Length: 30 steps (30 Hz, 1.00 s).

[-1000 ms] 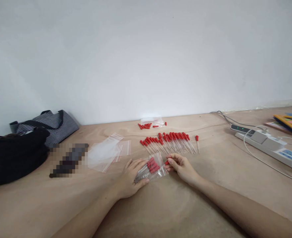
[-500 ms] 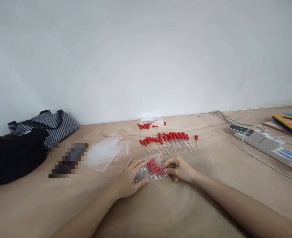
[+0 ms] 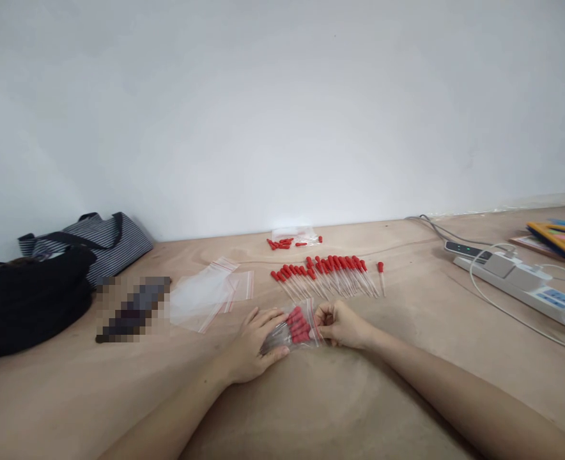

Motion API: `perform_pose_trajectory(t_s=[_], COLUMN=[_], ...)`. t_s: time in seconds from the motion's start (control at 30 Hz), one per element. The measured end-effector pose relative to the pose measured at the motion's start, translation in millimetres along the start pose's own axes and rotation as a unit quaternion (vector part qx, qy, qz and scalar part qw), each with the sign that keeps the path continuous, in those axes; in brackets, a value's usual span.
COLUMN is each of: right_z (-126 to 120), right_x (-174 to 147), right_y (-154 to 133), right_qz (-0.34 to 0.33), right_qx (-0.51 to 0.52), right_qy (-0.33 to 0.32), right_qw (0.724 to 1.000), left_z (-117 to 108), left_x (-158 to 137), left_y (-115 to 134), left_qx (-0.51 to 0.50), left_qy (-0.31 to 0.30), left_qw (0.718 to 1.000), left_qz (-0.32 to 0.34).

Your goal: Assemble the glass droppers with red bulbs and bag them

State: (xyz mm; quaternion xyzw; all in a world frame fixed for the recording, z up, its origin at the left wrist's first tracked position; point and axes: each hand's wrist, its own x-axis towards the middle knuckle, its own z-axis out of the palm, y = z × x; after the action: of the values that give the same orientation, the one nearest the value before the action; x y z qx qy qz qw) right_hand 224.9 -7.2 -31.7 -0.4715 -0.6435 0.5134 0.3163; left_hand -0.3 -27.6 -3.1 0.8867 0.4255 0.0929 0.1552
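Between my hands a clear zip bag (image 3: 316, 335) lies on the table, with several red-bulbed droppers (image 3: 298, 324) inside it. My left hand (image 3: 257, 342) spans the bag's left end, thumb on the near side and fingers on the far side, keeping hold of it over the clear tubes. At the right end, my right hand (image 3: 337, 326) pinches the bag's red-striped zip edge between thumb and fingers. Just beyond the bag, a row of loose droppers (image 3: 333, 265) lies with red bulbs pointing away. A single dropper (image 3: 381, 271) lies apart at the row's right.
Flat zip bags (image 3: 201, 297) overlap left of the dropper row. By the wall are loose red bulbs (image 3: 280, 243) and another clear bag (image 3: 292, 234). Black and striped bags (image 3: 119, 246) and a blurred dark object (image 3: 136, 310) sit left; a power strip (image 3: 517, 281) with cables is right.
My right hand has shifted slightly left along the bag's zip edge, its fingers curled closer. The bag's open-looking end lies a little flatter. My left hand stays in place.
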Motion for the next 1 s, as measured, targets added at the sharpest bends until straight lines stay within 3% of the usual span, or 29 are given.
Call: perform_pose_trajectory(t_s=[0.1,0.17,0.33,0.43,0.6,0.67,0.83,1.0], right_z=[-14.0,-22.7,-28.2,-24.6,-15.4,-9.9,5.1,18.5], right_x=[0.8,-0.4,-8.0,-10.4,-8.7,-7.9,-4.3,6.7], right_y=[0.8,-1.0,-10.4,-14.2,-10.8,-9.2,-12.6,-15.9], right_qz=[-0.07,-0.136,-0.219,-0.247,-0.265,-0.264,-0.278,-0.29], right_qx=[-0.09,-0.186,-0.315,-0.327,-0.295,-0.294,-0.346,-0.393], right_qy=[0.069,0.107,0.024,-0.012,-0.012,0.002,0.043,0.051], right_qw=[0.991,0.967,0.923,0.912,0.918,0.919,0.895,0.871], left_z=[-3.0,-7.3,-16.3,-13.9,-0.4,4.2,10.2,13.1], left_x=[-0.6,-1.1,-1.6,-0.2,3.1,3.3,1.7,2.8], left_y=[-0.4,0.3,-2.6,-11.8,-21.8,-17.7,-1.6,-5.7], left_qx=[-0.002,0.0,0.022,0.05,0.056,0.026,-0.022,-0.049], left_qy=[-0.014,-0.031,-0.049,0.002,0.183,0.229,0.224,0.215], left_qw=[1.0,0.999,0.997,0.997,0.982,0.973,0.974,0.975], left_qz=[0.012,0.026,0.05,0.058,0.01,-0.01,-0.037,-0.025])
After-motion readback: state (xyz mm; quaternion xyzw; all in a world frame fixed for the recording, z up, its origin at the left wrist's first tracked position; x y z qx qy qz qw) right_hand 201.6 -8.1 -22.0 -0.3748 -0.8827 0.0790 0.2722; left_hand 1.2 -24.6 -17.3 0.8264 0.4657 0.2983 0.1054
